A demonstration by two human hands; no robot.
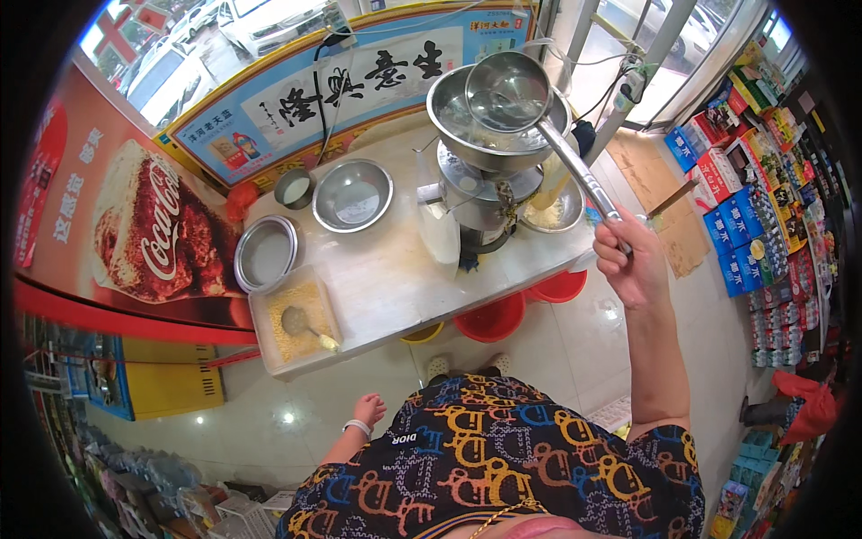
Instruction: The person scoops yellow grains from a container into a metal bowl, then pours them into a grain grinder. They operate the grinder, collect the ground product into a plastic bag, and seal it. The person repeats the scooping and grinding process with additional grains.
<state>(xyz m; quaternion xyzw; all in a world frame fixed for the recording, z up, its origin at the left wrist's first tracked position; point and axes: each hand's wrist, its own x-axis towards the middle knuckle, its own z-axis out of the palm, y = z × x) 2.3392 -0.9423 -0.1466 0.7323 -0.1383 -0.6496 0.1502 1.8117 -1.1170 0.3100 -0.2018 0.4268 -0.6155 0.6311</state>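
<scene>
My right hand (633, 252) grips the handle of a large metal ladle (508, 91), whose round bowl is over a wide steel bowl (448, 114) set on top of a grinding machine (488, 195). Whether the ladle touches that bowl I cannot tell. Below the machine's right side, a steel basin (576, 210) contains pale yellowish matter. A translucent bag-like piece (441, 242) hangs at the machine's front left. My left hand (370, 409) is low beside my body, away from the table, fingers loosely curled and holding nothing visible.
On the white table (384, 276) are a steel bowl (353, 195), a small metal cup (294, 188), stacked round pans (266, 252) and a plastic tub (296, 316) of yellow grains with a scoop. Red buckets (490, 320) stand below. Packed shelves (747, 229) line the right.
</scene>
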